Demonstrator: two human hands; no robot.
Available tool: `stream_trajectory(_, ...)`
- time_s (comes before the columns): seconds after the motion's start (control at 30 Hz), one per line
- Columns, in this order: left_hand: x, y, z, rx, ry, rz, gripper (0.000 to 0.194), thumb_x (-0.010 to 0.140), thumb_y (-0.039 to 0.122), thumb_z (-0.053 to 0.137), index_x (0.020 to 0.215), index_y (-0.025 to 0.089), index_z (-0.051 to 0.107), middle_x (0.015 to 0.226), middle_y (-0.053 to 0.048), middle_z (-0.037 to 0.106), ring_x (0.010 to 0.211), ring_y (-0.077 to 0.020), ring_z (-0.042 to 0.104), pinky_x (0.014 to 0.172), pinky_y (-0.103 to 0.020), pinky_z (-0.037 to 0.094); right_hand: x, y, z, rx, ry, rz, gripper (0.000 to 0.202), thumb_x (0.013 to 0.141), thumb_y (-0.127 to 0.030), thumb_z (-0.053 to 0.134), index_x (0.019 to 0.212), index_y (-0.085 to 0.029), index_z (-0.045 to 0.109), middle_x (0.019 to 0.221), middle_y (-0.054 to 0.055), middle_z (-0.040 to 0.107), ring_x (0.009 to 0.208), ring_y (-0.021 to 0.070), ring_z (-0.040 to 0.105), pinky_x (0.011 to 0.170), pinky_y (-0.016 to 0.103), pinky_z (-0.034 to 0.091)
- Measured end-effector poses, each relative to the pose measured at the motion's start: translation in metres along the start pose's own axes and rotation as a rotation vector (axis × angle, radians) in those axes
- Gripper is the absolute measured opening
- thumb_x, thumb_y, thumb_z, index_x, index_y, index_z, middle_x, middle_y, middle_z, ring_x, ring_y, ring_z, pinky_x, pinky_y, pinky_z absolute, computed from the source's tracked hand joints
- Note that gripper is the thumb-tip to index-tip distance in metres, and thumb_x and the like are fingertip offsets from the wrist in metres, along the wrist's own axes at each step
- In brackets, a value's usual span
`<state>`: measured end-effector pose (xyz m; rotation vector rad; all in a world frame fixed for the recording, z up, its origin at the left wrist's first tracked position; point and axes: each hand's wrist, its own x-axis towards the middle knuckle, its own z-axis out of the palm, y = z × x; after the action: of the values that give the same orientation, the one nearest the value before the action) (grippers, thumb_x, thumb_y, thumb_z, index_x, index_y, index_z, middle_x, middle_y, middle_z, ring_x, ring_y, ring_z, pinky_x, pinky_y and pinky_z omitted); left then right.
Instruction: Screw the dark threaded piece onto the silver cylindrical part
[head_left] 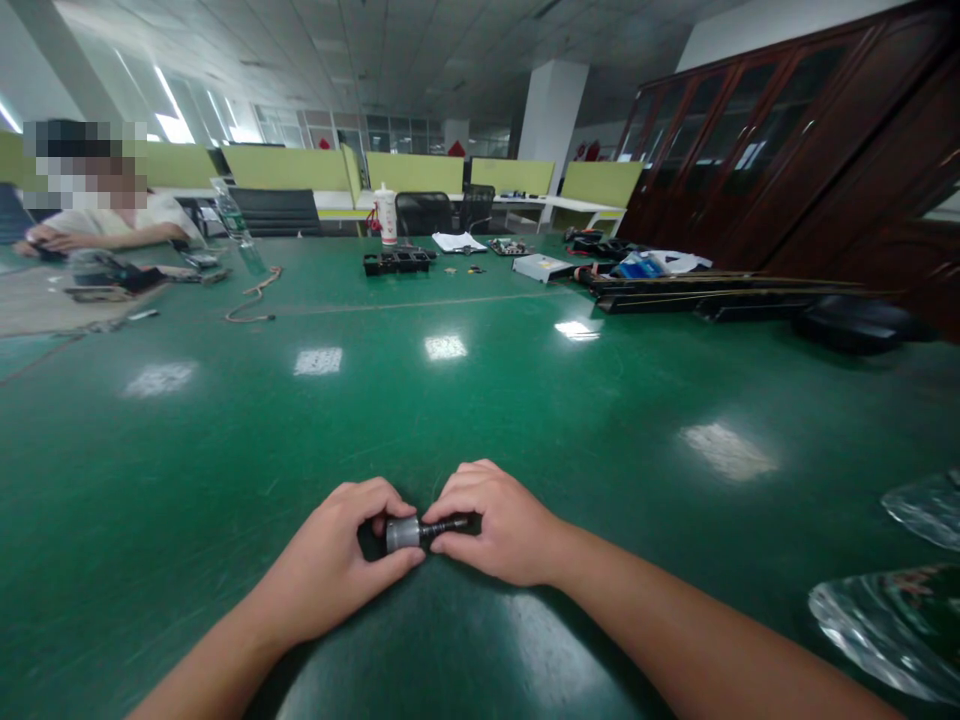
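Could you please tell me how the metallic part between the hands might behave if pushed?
The metallic part would probably roll, given its rounded body. Its grey sheen suggests stiffness, and it might slide on the glossy green table.

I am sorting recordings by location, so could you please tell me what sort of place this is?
Probably an open-plan office: yellow-green desk partitions, black office chairs and tall glass-doored wooden cabinets suggest it.

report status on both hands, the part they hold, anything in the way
Left hand gripping grey cylinder. Right hand gripping dark shaft. Cylinder and shaft in line, joint unclear. Transparent plastic far right, apart from both hands.
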<state>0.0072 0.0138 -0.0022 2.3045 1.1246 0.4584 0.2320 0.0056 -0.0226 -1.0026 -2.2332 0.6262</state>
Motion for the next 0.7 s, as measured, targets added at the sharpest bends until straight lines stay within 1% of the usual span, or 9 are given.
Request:
stream_trajectory(0.27,0.0004,-0.0005,0.0005,0.010,-0.003,-0.004,0.019,0.081,0.036,0.068,0.093,0.021,0.063,0.086,0.000,0.064,0.082,-0.0193,0.059,0.076,-0.031,0.043,0.0005,0.0000,-0.0006,0.013,0.019,0.004,0.015,0.077,-0.022,0.075,0.091,-0.022,0.073,0.088,-0.001,0.073,0.086,0.0155,0.062,0.082,0.031,0.038)
stream_trajectory(0.4,0.0019,0.0000,0.0014,0.019,0.004,-0.003,0.017,0.081,0.035,0.068,0.091,0.021,0.063,0.085,0.000,0.064,0.082,-0.0194,0.059,0.075,-0.031,0.043,-0.0006,0.0009,-0.0002,0.021,0.022,0.001,0.017,0.078,-0.020,0.074,0.095,-0.022,0.073,0.090,-0.001,0.074,0.088,0.0158,0.063,0.083,0.032,0.038)
stream_trajectory(0.7,0.0007,0.0006,0.0020,0.023,0.003,0.010,0.018,0.082,0.035,0.068,0.092,0.021,0.064,0.085,0.000,0.064,0.080,-0.0187,0.059,0.075,-0.031,0.043,-0.0017,0.0007,0.0002,0.006,0.004,0.010,0.014,0.079,-0.021,0.073,0.093,-0.022,0.072,0.087,0.000,0.073,0.087,0.0164,0.062,0.084,0.033,0.038)
